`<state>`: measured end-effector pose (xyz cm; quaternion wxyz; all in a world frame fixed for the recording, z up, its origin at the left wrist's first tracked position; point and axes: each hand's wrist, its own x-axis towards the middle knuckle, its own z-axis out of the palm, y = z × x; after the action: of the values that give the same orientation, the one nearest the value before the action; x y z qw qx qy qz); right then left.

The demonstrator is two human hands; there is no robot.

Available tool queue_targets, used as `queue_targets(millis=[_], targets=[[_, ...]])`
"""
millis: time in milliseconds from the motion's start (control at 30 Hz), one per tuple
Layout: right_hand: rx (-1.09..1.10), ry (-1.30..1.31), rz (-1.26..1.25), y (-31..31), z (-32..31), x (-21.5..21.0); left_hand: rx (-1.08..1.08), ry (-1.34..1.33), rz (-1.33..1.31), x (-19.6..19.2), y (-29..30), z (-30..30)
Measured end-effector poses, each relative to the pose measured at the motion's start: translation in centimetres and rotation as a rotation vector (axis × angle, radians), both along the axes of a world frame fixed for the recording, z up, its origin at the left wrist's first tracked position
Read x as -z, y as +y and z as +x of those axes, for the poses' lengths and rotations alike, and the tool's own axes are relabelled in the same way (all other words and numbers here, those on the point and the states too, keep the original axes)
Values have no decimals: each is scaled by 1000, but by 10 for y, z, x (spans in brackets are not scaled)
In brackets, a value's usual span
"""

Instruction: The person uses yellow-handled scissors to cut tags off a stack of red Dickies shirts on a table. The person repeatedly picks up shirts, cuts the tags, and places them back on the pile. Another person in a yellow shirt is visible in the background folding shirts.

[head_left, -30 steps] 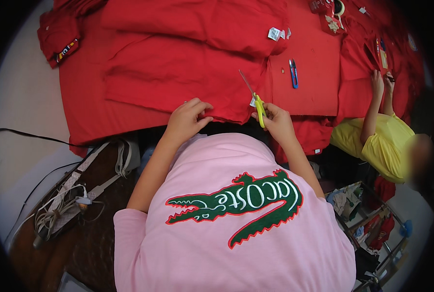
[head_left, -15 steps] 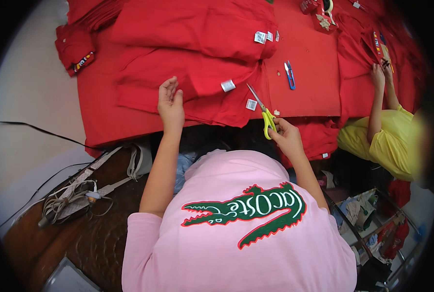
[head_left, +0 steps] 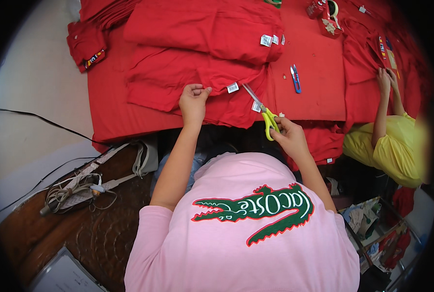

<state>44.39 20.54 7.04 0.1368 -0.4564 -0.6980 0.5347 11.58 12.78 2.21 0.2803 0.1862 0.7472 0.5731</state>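
My left hand [head_left: 193,100] pinches the edge of a folded red garment [head_left: 188,73] lying on the red-covered table [head_left: 314,92], close to a small white tag [head_left: 232,88]. My right hand [head_left: 287,137] grips yellow-handled scissors [head_left: 268,119]. Their blades point up and to the left, with the tips at a second white tag [head_left: 256,107] on the garment's lower edge. I cannot tell whether the blades touch it. More folded red garments [head_left: 212,24] with white tags are stacked just behind.
Blue thread snips [head_left: 295,78] lie on the table right of the garments. Another person in yellow [head_left: 392,146] sits at the right, hands [head_left: 386,80] on red fabric. Tape and small items [head_left: 326,12] sit at the far edge. Cables and straps [head_left: 75,190] lie lower left.
My left hand has moved from the table's near edge onto the folded garment and closed on its fold. The scissors stay in my right hand, blades now at the lower tag.
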Motion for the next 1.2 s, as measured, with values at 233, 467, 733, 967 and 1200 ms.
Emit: queue_targets(millis=[233, 467, 733, 967, 1200], targets=[[-163, -125, 115, -4, -31, -31, -27, -586, 39, -38, -7, 17], [-223, -158, 250, -5, -39, -50, -19, -99, 346, -29, -18, 36], [-252, -93, 385, -4, -36, -49, 321, -30, 331, -74, -21, 52], [-300, -97, 428, 1, -41, -50, 292, -128, 407, -91, -19, 63], [-308, -84, 410, 2, -47, -51, 310, -53, 399, -94, -19, 62]])
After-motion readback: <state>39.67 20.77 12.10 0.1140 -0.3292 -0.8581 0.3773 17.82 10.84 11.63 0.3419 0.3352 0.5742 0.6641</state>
